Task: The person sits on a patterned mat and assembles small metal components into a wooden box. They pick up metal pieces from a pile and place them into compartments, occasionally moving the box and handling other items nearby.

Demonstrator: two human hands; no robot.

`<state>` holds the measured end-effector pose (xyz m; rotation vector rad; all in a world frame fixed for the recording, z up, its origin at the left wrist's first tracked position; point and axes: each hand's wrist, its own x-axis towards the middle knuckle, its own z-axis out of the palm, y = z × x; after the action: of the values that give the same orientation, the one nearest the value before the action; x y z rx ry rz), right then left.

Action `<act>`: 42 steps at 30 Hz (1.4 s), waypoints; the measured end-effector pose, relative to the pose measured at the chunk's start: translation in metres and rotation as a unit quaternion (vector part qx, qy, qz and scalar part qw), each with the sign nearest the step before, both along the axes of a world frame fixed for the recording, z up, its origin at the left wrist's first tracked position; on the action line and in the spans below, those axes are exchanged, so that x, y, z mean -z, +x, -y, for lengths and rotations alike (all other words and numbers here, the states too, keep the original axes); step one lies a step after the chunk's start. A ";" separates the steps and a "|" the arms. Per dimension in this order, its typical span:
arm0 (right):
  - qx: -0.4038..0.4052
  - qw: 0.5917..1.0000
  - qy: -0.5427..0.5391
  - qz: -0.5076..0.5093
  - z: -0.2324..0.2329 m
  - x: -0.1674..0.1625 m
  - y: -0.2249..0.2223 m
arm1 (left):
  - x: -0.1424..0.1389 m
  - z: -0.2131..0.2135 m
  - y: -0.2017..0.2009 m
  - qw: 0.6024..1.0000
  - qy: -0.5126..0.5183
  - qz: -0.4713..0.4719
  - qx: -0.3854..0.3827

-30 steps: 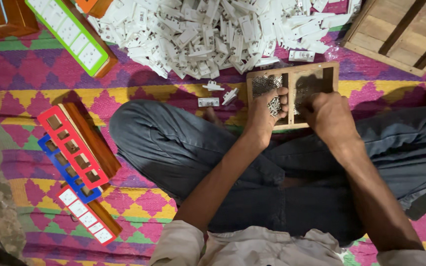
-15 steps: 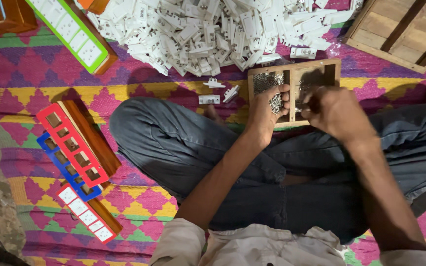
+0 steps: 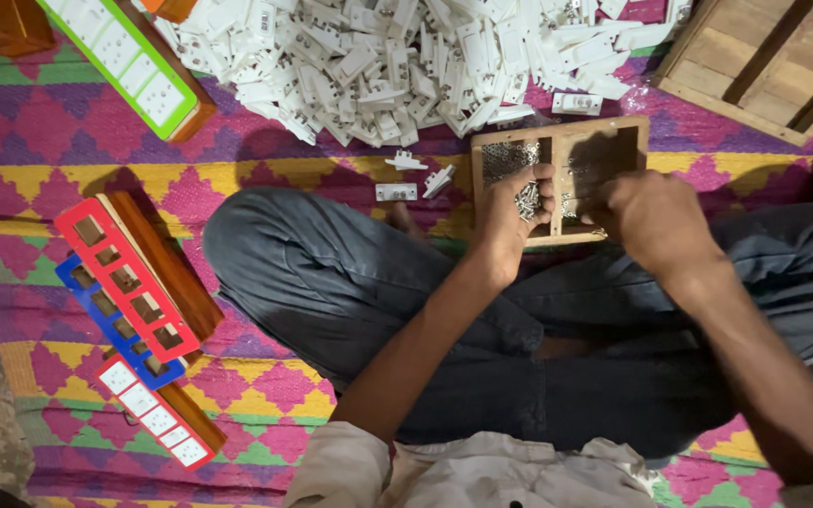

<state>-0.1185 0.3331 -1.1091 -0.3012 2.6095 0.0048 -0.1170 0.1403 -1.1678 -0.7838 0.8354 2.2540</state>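
A small wooden tray (image 3: 625,126) with two compartments rests on my crossed legs and the mat, and small silver screws (image 3: 502,160) lie in it. My left hand (image 3: 510,214) is over the left compartment, its fingers closed on a clump of screws. My right hand (image 3: 649,224) covers the tray's lower right part with its fingers curled down; what they hold is hidden.
A big heap of white plastic switch parts (image 3: 397,56) lies beyond the tray, with loose pieces (image 3: 395,192) nearby. A wooden crate (image 3: 764,66) sits at the top right. Switch boards with red (image 3: 124,278), blue and green (image 3: 124,62) frames lie at the left on the patterned mat (image 3: 30,150).
My right hand has shifted slightly right and down along the tray's lower edge. My left hand stays on the screws in the left compartment.
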 end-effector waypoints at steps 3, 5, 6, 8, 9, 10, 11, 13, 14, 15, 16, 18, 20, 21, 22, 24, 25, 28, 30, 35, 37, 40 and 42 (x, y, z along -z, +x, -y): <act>0.006 0.998 -0.058 -0.008 0.000 0.016 -0.003 | 0.000 0.001 0.000 1.000 0.004 0.004 -0.003; -0.061 0.997 -0.043 0.003 -0.006 0.025 -0.006 | 0.000 0.000 0.000 1.000 0.008 0.003 -0.010; -0.094 0.995 -0.032 0.005 -0.009 0.028 -0.008 | 0.000 0.000 0.000 1.000 0.009 0.004 -0.012; -0.098 0.992 -0.071 0.029 -0.015 0.028 -0.011 | 0.001 -0.001 0.000 1.000 0.013 0.009 -0.012; -0.101 0.990 -0.090 0.043 -0.016 0.027 -0.012 | 0.001 -0.002 0.000 1.000 0.012 0.007 -0.012; -0.109 0.990 -0.076 0.056 -0.016 0.024 -0.013 | 0.001 -0.002 0.000 1.000 0.012 0.005 -0.011; -0.116 0.989 -0.063 0.067 -0.015 0.021 -0.014 | 0.002 -0.002 0.000 1.000 0.012 0.002 -0.008; -0.121 0.987 -0.049 0.096 -0.009 0.017 -0.018 | 0.002 -0.002 -0.001 1.000 0.011 0.010 -0.012; -0.119 0.985 -0.047 0.116 -0.007 0.015 -0.019 | 0.002 -0.003 -0.001 1.000 0.010 0.015 -0.014; -0.115 0.983 -0.042 0.136 -0.006 0.015 -0.022 | 0.002 -0.003 -0.002 1.000 0.008 0.013 -0.011; -0.127 0.983 -0.033 0.128 -0.005 0.016 -0.024 | 0.001 -0.003 -0.002 1.000 0.007 0.012 -0.006; -0.152 0.982 -0.013 0.114 -0.008 0.021 -0.027 | 0.000 -0.003 -0.003 1.000 0.009 0.005 -0.004; -0.141 0.980 -0.112 0.082 -0.017 0.028 -0.029 | -0.001 -0.002 -0.002 1.000 0.010 -0.010 -0.012; -0.137 0.975 -0.164 0.064 -0.022 0.032 -0.030 | -0.001 -0.001 -0.002 1.000 0.009 -0.006 -0.013; -0.114 0.973 -0.200 0.025 -0.028 0.034 -0.029 | -0.002 0.000 -0.002 1.000 0.009 -0.001 -0.015; -0.066 0.960 -0.267 -0.049 -0.045 0.033 -0.028 | -0.003 0.000 -0.002 1.000 0.013 0.002 -0.019; -0.041 0.961 -0.273 -0.022 -0.050 0.030 -0.028 | -0.003 0.000 -0.002 1.000 0.016 0.000 -0.022; 0.038 0.957 -0.283 0.049 -0.061 0.009 -0.029 | -0.005 -0.001 -0.002 1.000 0.011 -0.003 -0.021; 0.088 0.948 -0.291 0.098 -0.060 -0.007 -0.028 | -0.005 -0.002 -0.002 1.000 0.003 -0.003 -0.017; 0.028 0.998 0.021 0.060 -0.024 -0.008 -0.002 | -0.006 -0.002 -0.002 1.000 0.006 -0.001 -0.012; -0.013 0.992 0.120 0.027 -0.011 0.007 0.009 | -0.007 -0.001 -0.002 1.000 0.003 -0.004 -0.007; -0.085 0.985 0.145 -0.029 -0.002 0.025 0.017 | -0.008 -0.001 -0.002 1.000 0.005 -0.002 -0.011; -0.115 0.980 0.156 -0.053 -0.005 0.027 0.014 | -0.008 -0.001 -0.003 1.000 0.004 0.001 -0.014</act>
<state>-0.1042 0.3377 -1.1360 -0.4975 2.6109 0.5169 -0.1201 0.1413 -1.1596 -0.7977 0.8203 2.2790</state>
